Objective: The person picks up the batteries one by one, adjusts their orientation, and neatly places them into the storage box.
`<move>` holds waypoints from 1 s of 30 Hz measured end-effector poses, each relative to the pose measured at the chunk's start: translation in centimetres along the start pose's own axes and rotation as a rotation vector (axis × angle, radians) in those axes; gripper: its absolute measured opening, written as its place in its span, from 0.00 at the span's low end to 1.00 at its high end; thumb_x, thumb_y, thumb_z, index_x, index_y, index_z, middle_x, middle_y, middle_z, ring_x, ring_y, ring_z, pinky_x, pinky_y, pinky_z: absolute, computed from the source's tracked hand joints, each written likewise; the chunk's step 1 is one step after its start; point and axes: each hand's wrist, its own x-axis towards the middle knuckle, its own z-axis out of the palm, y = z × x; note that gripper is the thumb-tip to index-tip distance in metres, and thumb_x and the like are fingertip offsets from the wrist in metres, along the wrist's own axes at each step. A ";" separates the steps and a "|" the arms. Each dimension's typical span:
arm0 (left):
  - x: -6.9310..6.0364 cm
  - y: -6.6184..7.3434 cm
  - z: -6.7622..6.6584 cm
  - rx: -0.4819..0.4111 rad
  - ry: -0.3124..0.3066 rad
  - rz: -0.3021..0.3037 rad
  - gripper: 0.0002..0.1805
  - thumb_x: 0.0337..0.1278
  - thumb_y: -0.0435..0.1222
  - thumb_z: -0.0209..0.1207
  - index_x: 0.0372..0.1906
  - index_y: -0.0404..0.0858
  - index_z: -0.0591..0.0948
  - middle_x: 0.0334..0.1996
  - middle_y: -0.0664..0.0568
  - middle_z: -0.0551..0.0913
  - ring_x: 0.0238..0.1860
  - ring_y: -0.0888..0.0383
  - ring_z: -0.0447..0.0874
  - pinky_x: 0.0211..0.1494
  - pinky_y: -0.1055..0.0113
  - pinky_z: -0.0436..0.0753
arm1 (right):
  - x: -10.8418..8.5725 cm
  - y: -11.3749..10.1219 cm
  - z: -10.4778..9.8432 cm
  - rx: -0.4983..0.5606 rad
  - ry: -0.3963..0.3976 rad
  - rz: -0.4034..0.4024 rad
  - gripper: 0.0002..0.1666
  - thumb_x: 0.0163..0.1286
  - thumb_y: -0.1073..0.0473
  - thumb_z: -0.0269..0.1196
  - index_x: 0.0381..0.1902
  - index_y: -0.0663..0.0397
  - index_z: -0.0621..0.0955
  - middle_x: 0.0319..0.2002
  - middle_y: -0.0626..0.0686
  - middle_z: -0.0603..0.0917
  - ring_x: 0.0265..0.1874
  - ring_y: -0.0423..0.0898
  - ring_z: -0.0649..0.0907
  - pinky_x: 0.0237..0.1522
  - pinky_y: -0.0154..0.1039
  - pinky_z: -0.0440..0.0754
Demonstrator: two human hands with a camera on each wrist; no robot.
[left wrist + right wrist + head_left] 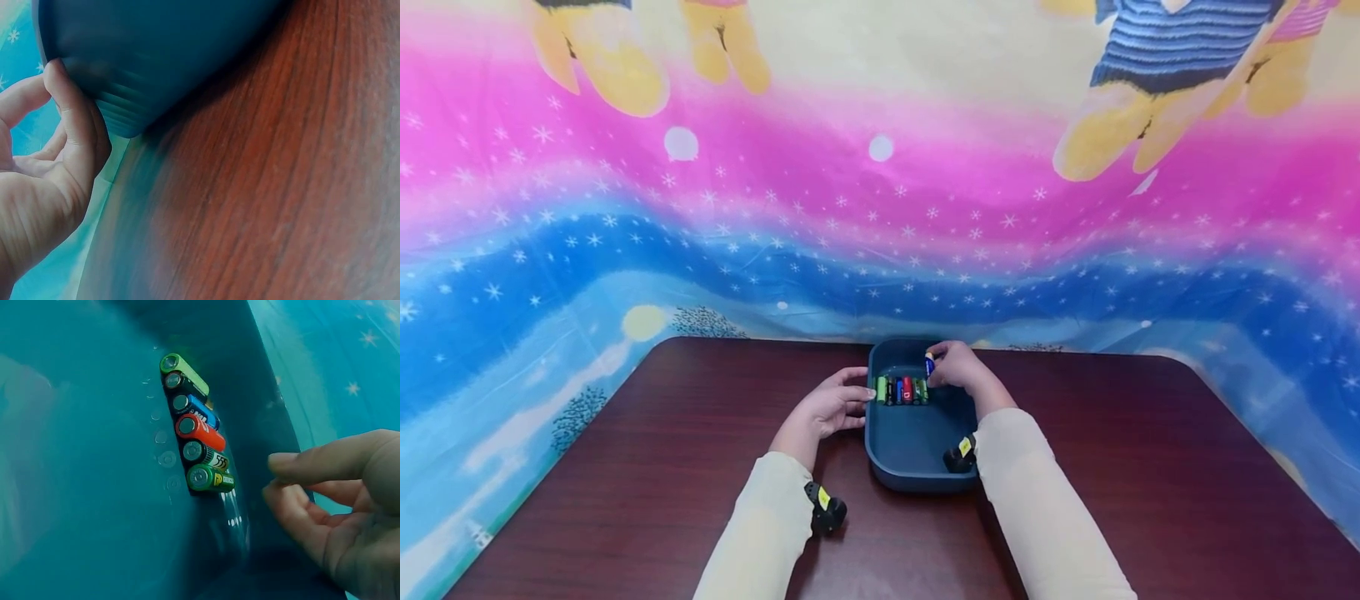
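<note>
A dark blue-grey plastic tray [917,479] stands on the table. Inside lies a row of batteries, side by side: light green [187,372], black [185,386], blue [195,409], red [200,431], black-and-white [206,454] and green [210,479]. Above the row's right end, my right hand [958,367] pinches another battery [929,365], blue with an orange-and-white end. From the right wrist, the right hand [331,506] hides that battery. My left hand [835,404] holds the tray's left side by its rim, fingertips at the edge, as the left wrist view [62,137] also shows.
A dark reddish-brown wooden table [700,517] carries the tray near its far edge. Behind it hangs a colourful printed cloth [820,208]. Small black cameras sit on the left wrist [827,510] and right wrist [960,454].
</note>
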 end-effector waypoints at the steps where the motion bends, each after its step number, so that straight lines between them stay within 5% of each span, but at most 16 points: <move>1: 0.0 0.0 0.0 -0.001 0.001 0.000 0.31 0.55 0.28 0.58 0.64 0.41 0.62 0.42 0.39 0.77 0.29 0.57 0.78 0.28 0.65 0.80 | 0.0 0.0 0.1 -0.054 -0.012 -0.001 0.35 0.54 0.75 0.63 0.61 0.65 0.69 0.44 0.62 0.78 0.35 0.50 0.80 0.43 0.50 0.79; 6: 0.2 -0.1 0.0 -0.008 0.002 0.004 0.32 0.55 0.28 0.58 0.65 0.41 0.62 0.42 0.39 0.77 0.29 0.57 0.78 0.28 0.65 0.80 | -0.1 -0.4 0.2 -0.276 -0.059 0.000 0.33 0.55 0.72 0.64 0.60 0.65 0.70 0.36 0.58 0.82 0.29 0.48 0.82 0.39 0.47 0.80; 11: 0.2 -0.1 0.0 -0.007 0.003 0.000 0.33 0.55 0.28 0.58 0.66 0.41 0.61 0.41 0.41 0.77 0.30 0.57 0.77 0.29 0.65 0.81 | -0.3 -0.8 0.4 -0.401 -0.091 0.012 0.28 0.56 0.72 0.65 0.56 0.67 0.73 0.41 0.60 0.81 0.27 0.49 0.83 0.36 0.44 0.81; 16: 0.2 0.0 0.1 -0.009 0.000 -0.009 0.33 0.55 0.27 0.57 0.66 0.40 0.61 0.40 0.41 0.77 0.30 0.57 0.77 0.28 0.65 0.80 | 0.2 -0.6 0.8 -0.457 -0.120 0.048 0.27 0.56 0.72 0.64 0.55 0.67 0.74 0.52 0.63 0.76 0.24 0.50 0.83 0.31 0.42 0.82; 24: 0.2 0.0 0.0 -0.004 -0.005 -0.016 0.32 0.55 0.28 0.57 0.66 0.41 0.61 0.40 0.41 0.77 0.30 0.57 0.77 0.29 0.65 0.80 | 0.8 -0.6 1.2 -0.563 -0.120 0.109 0.08 0.54 0.70 0.67 0.34 0.63 0.82 0.38 0.58 0.79 0.21 0.49 0.82 0.26 0.40 0.81; 30: 0.2 0.0 0.0 0.000 0.002 -0.015 0.32 0.56 0.27 0.57 0.65 0.41 0.62 0.39 0.41 0.77 0.30 0.56 0.77 0.29 0.65 0.80 | 0.8 -0.5 1.3 -0.569 -0.123 0.100 0.06 0.54 0.69 0.67 0.32 0.62 0.83 0.36 0.57 0.79 0.21 0.50 0.82 0.26 0.40 0.82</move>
